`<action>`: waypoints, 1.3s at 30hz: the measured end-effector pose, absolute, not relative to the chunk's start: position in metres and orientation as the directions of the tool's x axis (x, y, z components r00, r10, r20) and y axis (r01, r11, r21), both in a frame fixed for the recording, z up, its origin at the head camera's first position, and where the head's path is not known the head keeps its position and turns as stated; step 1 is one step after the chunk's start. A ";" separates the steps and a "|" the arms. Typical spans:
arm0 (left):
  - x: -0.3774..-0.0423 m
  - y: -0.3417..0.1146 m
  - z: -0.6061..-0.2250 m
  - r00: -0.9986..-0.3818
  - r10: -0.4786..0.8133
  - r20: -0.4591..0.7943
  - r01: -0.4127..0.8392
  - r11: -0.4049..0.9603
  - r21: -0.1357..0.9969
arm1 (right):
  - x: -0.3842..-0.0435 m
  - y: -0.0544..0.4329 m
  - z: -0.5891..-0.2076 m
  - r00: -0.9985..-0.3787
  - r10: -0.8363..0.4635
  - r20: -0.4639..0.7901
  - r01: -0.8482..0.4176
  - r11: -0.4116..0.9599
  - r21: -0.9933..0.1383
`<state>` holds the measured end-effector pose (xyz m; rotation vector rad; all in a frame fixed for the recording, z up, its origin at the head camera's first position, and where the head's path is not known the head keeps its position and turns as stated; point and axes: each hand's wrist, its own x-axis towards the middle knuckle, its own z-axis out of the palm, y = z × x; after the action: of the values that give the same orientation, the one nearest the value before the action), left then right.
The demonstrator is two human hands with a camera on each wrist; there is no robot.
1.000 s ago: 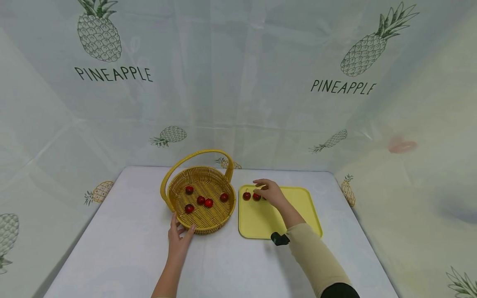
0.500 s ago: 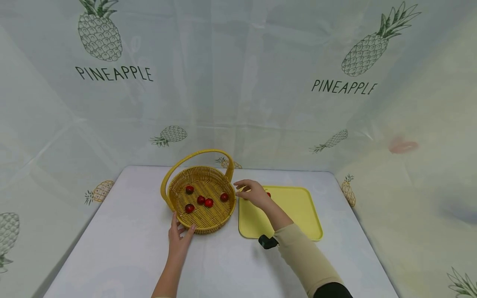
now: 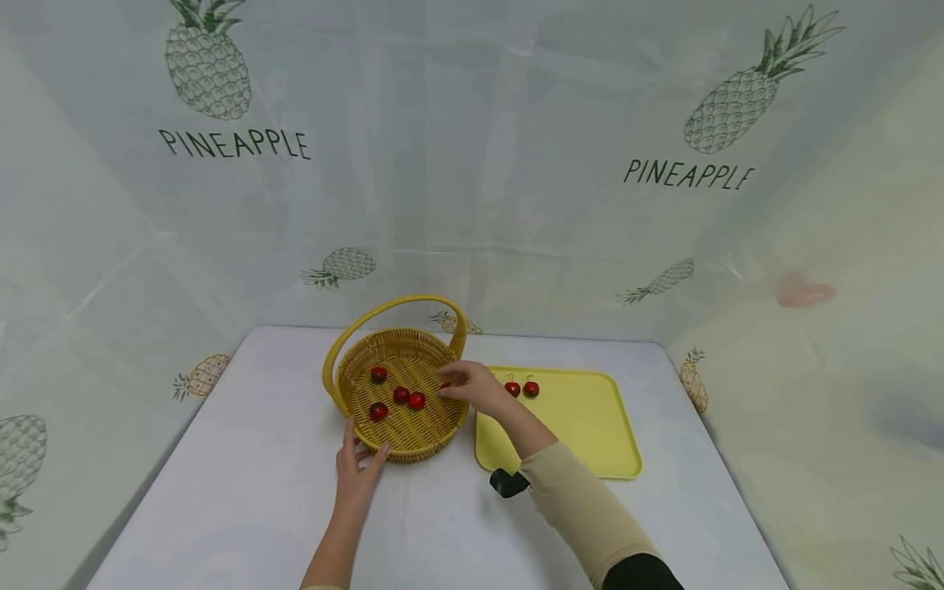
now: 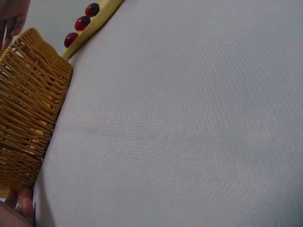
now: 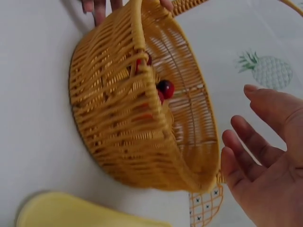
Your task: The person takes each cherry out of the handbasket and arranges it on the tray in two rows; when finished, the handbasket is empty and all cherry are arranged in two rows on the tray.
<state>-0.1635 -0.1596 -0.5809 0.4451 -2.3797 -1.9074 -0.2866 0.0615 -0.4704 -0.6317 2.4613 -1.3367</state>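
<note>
My left hand (image 3: 357,471) holds the near side of a round wicker basket (image 3: 435,447), its index finger and thumb spread along the rim. Its fingertips (image 4: 27,205) show low against the weave in the left wrist view. Several dark red cherries (image 3: 378,411) lie inside the basket. My right hand (image 3: 472,387) is over the basket's right rim, fingertips close to a mostly covered cherry. In the right wrist view this hand (image 5: 270,156) has its thumb apart from the fingers and nothing between them. Three more cherries (image 4: 82,23) sit on a yellow tray (image 3: 583,426).
The basket's tall arched handle (image 3: 398,301) rises at the back. The tray stands just right of the basket on a white-covered table (image 3: 243,492). A pineapple-print cloth (image 3: 472,164) hangs behind and at the sides.
My right hand has moved left from above the tray's cherries, across the basket's right rim, uncovering cherries on the tray. The left hand and basket stay in place.
</note>
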 end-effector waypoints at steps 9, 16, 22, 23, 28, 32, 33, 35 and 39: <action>-0.164 -0.158 -0.583 -0.955 -0.257 -0.150 -0.201 0.188 0.961 | -0.294 0.042 -0.475 -0.853 -0.518 -0.065 -0.248 0.510 -0.824; -0.165 -0.158 -0.583 -0.954 -0.258 -0.150 -0.202 0.190 0.961 | -0.304 0.033 -0.478 -0.838 -0.530 -0.131 -0.208 0.532 -0.821; -0.164 -0.157 -0.582 -0.953 -0.266 -0.147 -0.205 0.204 0.957 | -0.313 0.024 -0.485 -0.820 -0.541 -0.187 -0.187 0.563 -0.805; -0.164 -0.157 -0.581 -0.952 -0.267 -0.148 -0.206 0.205 0.957 | -0.314 0.022 -0.486 -0.818 -0.542 -0.194 -0.187 0.569 -0.801; -0.162 -0.157 -0.577 -0.951 -0.272 -0.151 -0.210 0.204 0.956 | -0.320 0.013 -0.488 -0.813 -0.538 -0.223 -0.186 0.603 -0.776; -0.161 -0.156 -0.576 -0.950 -0.274 -0.152 -0.211 0.201 0.957 | -0.324 0.008 -0.490 -0.805 -0.538 -0.249 -0.178 0.620 -0.764; -0.161 -0.157 -0.576 -0.949 -0.276 -0.153 -0.213 0.200 0.956 | -0.325 0.007 -0.492 -0.805 -0.537 -0.253 -0.179 0.625 -0.760; -0.161 -0.157 -0.578 -0.948 -0.278 -0.152 -0.212 0.199 0.957 | -0.327 0.005 -0.494 -0.808 -0.529 -0.259 -0.178 0.638 -0.749; -0.162 -0.158 -0.579 -0.947 -0.288 -0.143 -0.205 0.197 0.959 | -0.329 0.001 -0.497 -0.814 -0.519 -0.263 -0.185 0.660 -0.728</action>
<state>-0.1623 -0.1582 -0.5793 0.4900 -2.3771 -1.8866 -0.3289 0.0007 -0.4966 -0.5492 2.4234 -0.9927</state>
